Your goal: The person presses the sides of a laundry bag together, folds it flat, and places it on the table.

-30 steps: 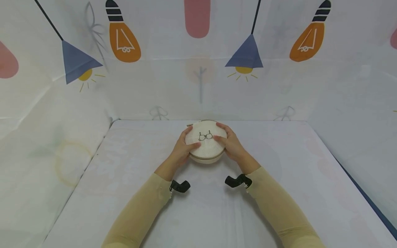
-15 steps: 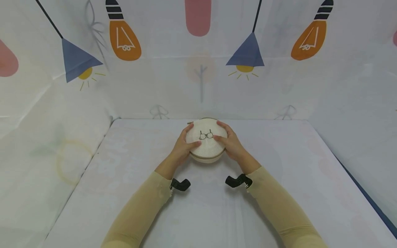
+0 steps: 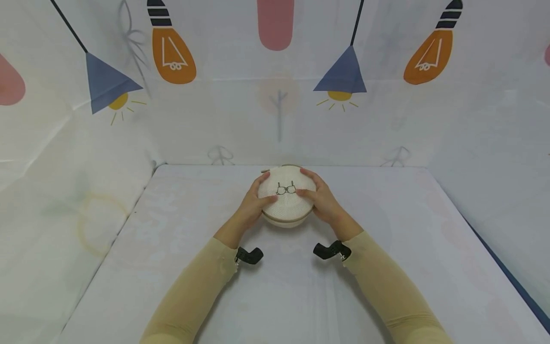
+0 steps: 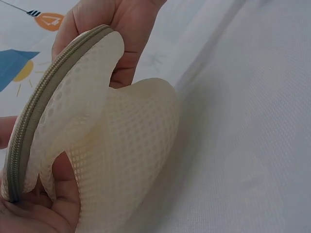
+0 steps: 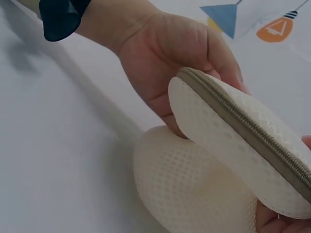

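Note:
A round cream mesh laundry bag (image 3: 287, 210) with a small embroidered pair of glasses is at the far middle of the table. My left hand (image 3: 251, 203) grips its left side, thumb over the top face and fingers curled beneath. On the opposite side my right hand (image 3: 325, 203) holds it the same way, thumb close to the glasses motif. In the left wrist view a grey-brown zipper (image 4: 36, 104) runs along the rim, its teeth together. Below the rim, the mesh body (image 5: 189, 179) bulges and folds inward, low over the white table. Some fingers are hidden under the bag.
The white-covered table (image 3: 279, 286) ends at a back wall (image 3: 240, 119) of white cloth printed with lamps and bulbs. Cloth side walls stand left and right. Black camera mounts (image 3: 250, 256) jut inward from both wrists.

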`<action>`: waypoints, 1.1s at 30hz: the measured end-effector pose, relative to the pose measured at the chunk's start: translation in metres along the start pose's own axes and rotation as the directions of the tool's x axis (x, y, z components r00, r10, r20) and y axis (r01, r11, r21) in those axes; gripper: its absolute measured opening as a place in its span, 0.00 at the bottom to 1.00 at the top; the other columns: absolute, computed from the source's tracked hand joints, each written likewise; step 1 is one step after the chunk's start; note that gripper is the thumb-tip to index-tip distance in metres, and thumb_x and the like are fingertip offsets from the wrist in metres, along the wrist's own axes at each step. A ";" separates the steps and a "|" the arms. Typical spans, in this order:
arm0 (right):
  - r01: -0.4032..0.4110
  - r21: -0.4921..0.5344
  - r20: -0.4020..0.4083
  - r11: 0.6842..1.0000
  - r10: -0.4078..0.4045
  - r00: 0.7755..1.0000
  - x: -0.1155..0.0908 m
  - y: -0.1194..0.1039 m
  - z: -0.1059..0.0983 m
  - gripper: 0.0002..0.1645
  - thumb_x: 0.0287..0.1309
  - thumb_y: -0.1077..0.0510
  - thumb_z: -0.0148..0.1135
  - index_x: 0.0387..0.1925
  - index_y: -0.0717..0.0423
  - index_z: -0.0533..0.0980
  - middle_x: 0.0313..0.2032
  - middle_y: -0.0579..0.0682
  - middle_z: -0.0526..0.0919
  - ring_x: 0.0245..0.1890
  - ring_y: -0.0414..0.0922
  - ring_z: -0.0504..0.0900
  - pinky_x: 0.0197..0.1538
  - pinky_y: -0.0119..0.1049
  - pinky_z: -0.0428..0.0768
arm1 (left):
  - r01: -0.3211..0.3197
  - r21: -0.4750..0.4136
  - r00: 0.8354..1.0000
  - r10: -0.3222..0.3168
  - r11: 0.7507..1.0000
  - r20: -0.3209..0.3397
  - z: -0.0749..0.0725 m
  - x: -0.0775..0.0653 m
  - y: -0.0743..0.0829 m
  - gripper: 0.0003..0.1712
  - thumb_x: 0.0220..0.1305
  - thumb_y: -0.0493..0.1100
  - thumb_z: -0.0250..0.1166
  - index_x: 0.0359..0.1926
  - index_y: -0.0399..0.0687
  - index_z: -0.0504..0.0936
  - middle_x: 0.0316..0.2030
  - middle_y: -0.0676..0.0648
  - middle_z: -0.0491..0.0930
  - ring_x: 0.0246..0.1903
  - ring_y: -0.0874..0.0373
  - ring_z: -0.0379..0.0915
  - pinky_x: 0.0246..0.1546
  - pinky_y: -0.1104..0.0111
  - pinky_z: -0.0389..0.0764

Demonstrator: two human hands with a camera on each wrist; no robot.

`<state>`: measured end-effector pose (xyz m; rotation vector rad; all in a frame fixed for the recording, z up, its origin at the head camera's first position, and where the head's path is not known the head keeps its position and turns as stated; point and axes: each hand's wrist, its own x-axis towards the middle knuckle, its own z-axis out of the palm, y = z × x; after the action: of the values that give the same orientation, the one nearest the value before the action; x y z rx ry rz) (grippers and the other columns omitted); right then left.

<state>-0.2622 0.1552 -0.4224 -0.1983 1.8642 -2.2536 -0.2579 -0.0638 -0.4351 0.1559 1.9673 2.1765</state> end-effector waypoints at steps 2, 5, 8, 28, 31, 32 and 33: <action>-0.005 0.012 0.006 1.000 0.005 1.000 0.000 -0.001 0.000 0.45 0.63 0.74 0.58 0.76 0.51 0.56 0.74 0.54 0.57 0.59 0.46 0.74 0.50 0.29 0.81 | 0.006 -0.002 1.000 -0.006 1.000 0.000 0.001 0.001 0.000 0.49 0.61 0.28 0.68 0.77 0.59 0.58 0.79 0.49 0.45 0.77 0.52 0.38 0.74 0.60 0.50; -0.003 0.030 0.011 1.000 0.003 1.000 -0.001 -0.001 -0.001 0.45 0.63 0.74 0.58 0.76 0.51 0.56 0.73 0.56 0.58 0.57 0.45 0.75 0.49 0.30 0.81 | 0.010 0.026 1.000 -0.010 1.000 -0.010 0.001 0.001 0.000 0.48 0.62 0.30 0.68 0.77 0.60 0.57 0.79 0.51 0.45 0.77 0.52 0.36 0.75 0.60 0.48; 0.002 0.050 0.013 0.999 -0.002 1.000 -0.001 -0.002 -0.001 0.45 0.63 0.75 0.58 0.76 0.52 0.56 0.73 0.57 0.59 0.55 0.44 0.76 0.48 0.30 0.82 | 0.009 0.062 1.000 -0.008 0.998 -0.018 0.001 0.001 0.000 0.47 0.63 0.32 0.68 0.77 0.63 0.57 0.79 0.51 0.45 0.78 0.52 0.35 0.75 0.58 0.45; -0.074 0.083 -0.036 0.994 0.077 0.996 0.006 0.006 -0.001 0.45 0.65 0.72 0.59 0.77 0.50 0.54 0.74 0.57 0.57 0.56 0.46 0.76 0.50 0.30 0.81 | 0.019 0.228 0.995 0.004 0.974 -0.102 -0.004 0.006 -0.009 0.45 0.65 0.48 0.70 0.77 0.58 0.56 0.75 0.40 0.56 0.74 0.46 0.53 0.71 0.56 0.60; -0.077 0.071 -0.051 0.995 0.080 0.995 0.008 0.008 -0.001 0.44 0.65 0.72 0.59 0.77 0.50 0.54 0.73 0.58 0.58 0.56 0.47 0.76 0.49 0.30 0.81 | 0.016 0.256 0.994 0.013 0.966 -0.112 -0.004 0.006 -0.010 0.44 0.65 0.49 0.70 0.77 0.57 0.57 0.74 0.39 0.58 0.72 0.45 0.56 0.70 0.55 0.63; -0.077 0.063 -0.058 0.995 0.081 0.995 0.008 0.009 -0.001 0.44 0.65 0.72 0.59 0.77 0.50 0.54 0.74 0.58 0.57 0.57 0.48 0.75 0.49 0.30 0.81 | 0.015 0.266 0.993 0.017 0.964 -0.119 -0.004 0.006 -0.010 0.44 0.66 0.50 0.69 0.76 0.57 0.57 0.74 0.40 0.59 0.72 0.45 0.56 0.70 0.55 0.63; -0.078 0.051 -0.067 0.996 0.082 0.994 0.009 0.010 -0.001 0.44 0.65 0.71 0.60 0.77 0.50 0.54 0.74 0.57 0.56 0.58 0.48 0.75 0.49 0.29 0.81 | 0.013 0.275 0.992 0.022 0.961 -0.124 -0.004 0.006 -0.011 0.43 0.66 0.50 0.69 0.76 0.56 0.58 0.74 0.40 0.59 0.72 0.45 0.57 0.69 0.55 0.64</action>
<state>-0.2699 0.1520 -0.4322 -0.0373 1.8143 -2.2760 -0.2634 -0.0655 -0.4463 0.0649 2.3366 1.9483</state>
